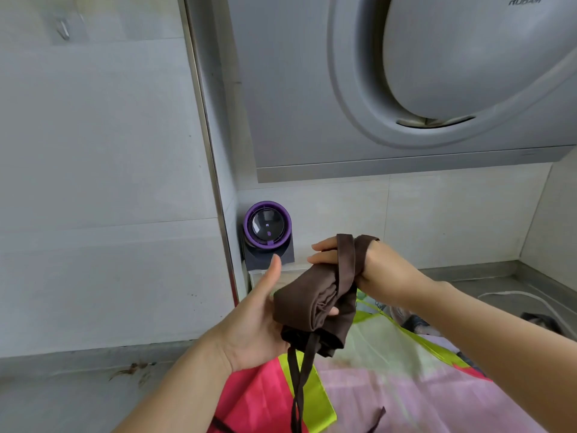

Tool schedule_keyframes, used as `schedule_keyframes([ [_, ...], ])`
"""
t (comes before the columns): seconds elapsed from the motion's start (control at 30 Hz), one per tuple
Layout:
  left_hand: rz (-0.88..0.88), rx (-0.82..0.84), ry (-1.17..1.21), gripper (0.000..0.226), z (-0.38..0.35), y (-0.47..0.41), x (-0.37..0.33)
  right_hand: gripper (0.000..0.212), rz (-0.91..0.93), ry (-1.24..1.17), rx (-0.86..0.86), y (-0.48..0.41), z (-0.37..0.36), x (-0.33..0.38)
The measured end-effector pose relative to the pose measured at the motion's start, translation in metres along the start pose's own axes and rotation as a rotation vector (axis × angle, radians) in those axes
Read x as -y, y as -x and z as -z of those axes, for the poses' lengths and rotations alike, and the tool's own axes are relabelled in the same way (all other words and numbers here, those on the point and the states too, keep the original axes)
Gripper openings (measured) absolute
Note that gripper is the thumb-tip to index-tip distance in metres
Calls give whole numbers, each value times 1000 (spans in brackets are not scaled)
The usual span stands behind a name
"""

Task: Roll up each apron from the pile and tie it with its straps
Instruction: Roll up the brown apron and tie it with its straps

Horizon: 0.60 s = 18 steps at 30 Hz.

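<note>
Cradling from the left: the left hand (249, 326) lay palm up under the roll, its fingers curled round the far side so that one fingertip showed past the cloth, the thumb standing straight and free.
Behind it: a purple gadget (268, 225) sat in the wall corner, well apart from the work.
Task's thing: the brown apron (306, 307) was held in the air above the pile as a loose, slanting roll, its layers showing at the open end.
How it would handle: it looked light, soft and limp, with no stiffness of its own, so I judged that the roll would spring open or sag wherever the grip let go.
Where to hold: round the middle of the roll, squeezing the layers together, seemed the safest place; the ends looked apt to slide out.
Loose tails: two thin strap ends (299, 389) hung from the lower end of the roll, partly twisted on each other, down to the pile.
Strap: a wider strap (346, 264) ran up from the roll and looped over the right hand.
Right hand: the right hand (371, 260) had its fingers lying straight toward the left; the strap was draped round it and no pinch showed.
Risk: I judged that slack in the loop could slip off straight fingers before a knot was drawn.
Pile: the pile (390, 370) of pink, lime and pale aprons lay spread on the worktop (78, 385) beneath both hands.
</note>
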<state>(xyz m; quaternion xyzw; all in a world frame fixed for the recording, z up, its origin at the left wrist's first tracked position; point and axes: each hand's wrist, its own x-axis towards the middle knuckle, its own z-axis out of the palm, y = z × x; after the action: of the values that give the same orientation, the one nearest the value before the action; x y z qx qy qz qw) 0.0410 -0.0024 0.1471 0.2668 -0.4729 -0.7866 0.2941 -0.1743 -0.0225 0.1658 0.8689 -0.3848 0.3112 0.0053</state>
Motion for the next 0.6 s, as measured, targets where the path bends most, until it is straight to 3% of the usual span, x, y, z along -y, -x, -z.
schedule_keyframes([
  [0.1, -2, 10, -131, 60, -2, 0, 3, 53, -100, -175, -11, 1, -8, -5],
  [0.23, -23, -86, -132, 36, -4, -4, 9, 75, -298, -500, -91, -6, -12, -5],
  [0.4, -148, -140, -118, 25, -23, -5, 8, 59, -436, -695, -173, -10, -14, -6],
  [0.47, -196, -199, -125, 22, -25, -6, 6, 64, -483, -845, -192, -14, -8, -6],
  [0.53, -241, -312, -156, 25, -19, -9, 1, 67, -589, -1049, -136, -14, 1, -9],
  [0.6, -319, -428, -234, 26, -9, -13, -7, 43, -717, -1172, 102, -11, 10, -5],
])
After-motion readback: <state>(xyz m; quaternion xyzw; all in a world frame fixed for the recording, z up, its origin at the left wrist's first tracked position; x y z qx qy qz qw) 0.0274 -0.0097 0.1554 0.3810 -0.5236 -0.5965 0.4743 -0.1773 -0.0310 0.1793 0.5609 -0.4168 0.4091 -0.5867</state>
